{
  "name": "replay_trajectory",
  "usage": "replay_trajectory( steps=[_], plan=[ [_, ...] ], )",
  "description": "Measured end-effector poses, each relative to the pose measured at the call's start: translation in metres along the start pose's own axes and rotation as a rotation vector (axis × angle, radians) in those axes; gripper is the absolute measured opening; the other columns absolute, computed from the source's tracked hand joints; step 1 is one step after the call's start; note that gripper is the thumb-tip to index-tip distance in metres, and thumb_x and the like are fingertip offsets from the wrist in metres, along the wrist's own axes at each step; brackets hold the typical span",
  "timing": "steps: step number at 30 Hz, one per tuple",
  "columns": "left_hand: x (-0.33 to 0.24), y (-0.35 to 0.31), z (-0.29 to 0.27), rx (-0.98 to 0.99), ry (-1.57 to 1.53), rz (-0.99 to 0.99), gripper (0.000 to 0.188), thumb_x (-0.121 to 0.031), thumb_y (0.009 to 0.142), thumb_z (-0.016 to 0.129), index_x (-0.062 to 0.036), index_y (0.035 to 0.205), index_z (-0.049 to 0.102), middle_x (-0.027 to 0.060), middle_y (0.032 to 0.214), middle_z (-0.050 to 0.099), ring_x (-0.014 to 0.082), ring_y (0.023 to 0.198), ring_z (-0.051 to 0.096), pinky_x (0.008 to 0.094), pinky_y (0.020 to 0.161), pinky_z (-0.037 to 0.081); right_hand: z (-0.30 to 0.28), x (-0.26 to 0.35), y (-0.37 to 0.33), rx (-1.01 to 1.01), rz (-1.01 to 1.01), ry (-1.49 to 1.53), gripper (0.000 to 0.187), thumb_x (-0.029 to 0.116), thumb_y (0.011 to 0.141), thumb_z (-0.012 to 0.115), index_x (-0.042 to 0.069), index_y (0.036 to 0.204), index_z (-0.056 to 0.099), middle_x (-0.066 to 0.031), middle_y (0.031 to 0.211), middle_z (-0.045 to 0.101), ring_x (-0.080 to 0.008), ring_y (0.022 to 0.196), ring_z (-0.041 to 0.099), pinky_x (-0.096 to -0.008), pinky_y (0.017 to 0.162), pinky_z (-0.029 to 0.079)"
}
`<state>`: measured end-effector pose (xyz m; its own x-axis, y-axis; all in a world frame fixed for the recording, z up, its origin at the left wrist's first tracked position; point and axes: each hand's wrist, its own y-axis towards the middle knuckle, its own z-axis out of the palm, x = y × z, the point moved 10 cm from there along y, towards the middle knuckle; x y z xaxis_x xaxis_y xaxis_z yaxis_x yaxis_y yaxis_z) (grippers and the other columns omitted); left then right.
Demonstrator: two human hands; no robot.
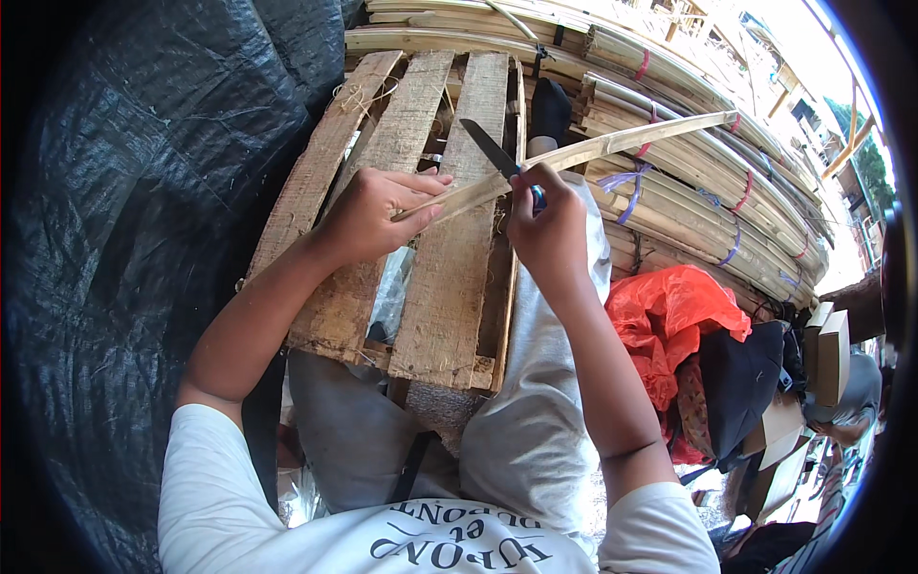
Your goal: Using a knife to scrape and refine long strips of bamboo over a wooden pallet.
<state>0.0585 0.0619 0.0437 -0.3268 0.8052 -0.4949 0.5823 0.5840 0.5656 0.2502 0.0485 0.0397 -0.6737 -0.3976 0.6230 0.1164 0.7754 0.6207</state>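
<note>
A long pale bamboo strip (612,144) crosses at a slant over a slatted wooden crate (445,306). My left hand (382,212) pinches the strip's near left end between thumb and fingers. Farther right, my right hand (547,222) is closed round the handle of a knife (490,148). Its dark blade points up and left, across the strip. A bit of blue handle shows by the right fingers, and most of the grip is hidden. The right thumb and fingers lie close against the strip where blade and bamboo meet.
Bundles of bamboo strips (684,191) tied with red and purple bands are stacked beyond the crate. A black tarp (163,191) hangs along the left. On the right lie a red plastic bag (669,311), a dark bag (746,373) and cardboard boxes (827,354).
</note>
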Motion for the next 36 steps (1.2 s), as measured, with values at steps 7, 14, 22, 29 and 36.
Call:
replay_trajectory(
  steps=[7,14,22,29,36],
  plan=[
    [-0.005,0.002,-0.004,-0.001,0.004,-0.013,0.019,-0.004,0.09,0.071,0.003,0.107,0.077,0.0222,0.116,0.074,0.0305,0.114,0.072,0.0364,0.102,0.055,-0.002,-0.011,-0.001,0.095,0.134,0.049,0.01,0.004,0.092,0.065,-0.001,0.097,0.072,-0.0254,0.076,0.07,-0.0375,0.067,0.072,-0.0404,0.06,0.052],
    [0.0,0.0,0.002,0.01,-0.014,-0.025,0.017,0.002,0.089,0.071,0.0047,0.105,0.077,0.0206,0.114,0.075,0.0288,0.116,0.071,0.0389,0.105,0.055,-0.001,-0.028,0.003,0.035,0.19,0.014,0.006,0.005,0.09,0.067,0.001,0.094,0.071,-0.0273,0.08,0.07,-0.0424,0.076,0.072,-0.0446,0.068,0.054],
    [0.0,0.003,0.001,0.013,0.0,-0.049,0.016,0.001,0.089,0.071,0.0043,0.104,0.077,0.0205,0.113,0.076,0.0289,0.114,0.072,0.0385,0.105,0.055,0.0,-0.015,0.001,0.029,0.213,0.028,0.007,0.004,0.09,0.066,0.002,0.093,0.072,-0.0269,0.078,0.069,-0.0412,0.073,0.072,-0.0452,0.067,0.054],
    [-0.006,0.001,0.0,-0.003,0.003,-0.02,0.018,0.001,0.088,0.072,0.0029,0.105,0.078,0.0202,0.113,0.076,0.0292,0.113,0.073,0.0377,0.103,0.056,-0.012,-0.013,0.01,-0.024,0.193,-0.059,0.008,0.006,0.091,0.064,0.003,0.095,0.07,-0.028,0.078,0.069,-0.0437,0.074,0.07,-0.0472,0.066,0.053],
    [0.004,0.001,0.005,0.165,-0.081,-0.104,0.03,-0.004,0.085,0.075,0.0039,0.114,0.075,0.0216,0.123,0.072,0.0304,0.123,0.067,0.0409,0.108,0.051,0.01,-0.001,-0.007,0.094,0.199,0.024,0.008,0.008,0.093,0.065,0.001,0.096,0.069,-0.0283,0.078,0.068,-0.0447,0.074,0.07,-0.0479,0.065,0.052]
  ],
)
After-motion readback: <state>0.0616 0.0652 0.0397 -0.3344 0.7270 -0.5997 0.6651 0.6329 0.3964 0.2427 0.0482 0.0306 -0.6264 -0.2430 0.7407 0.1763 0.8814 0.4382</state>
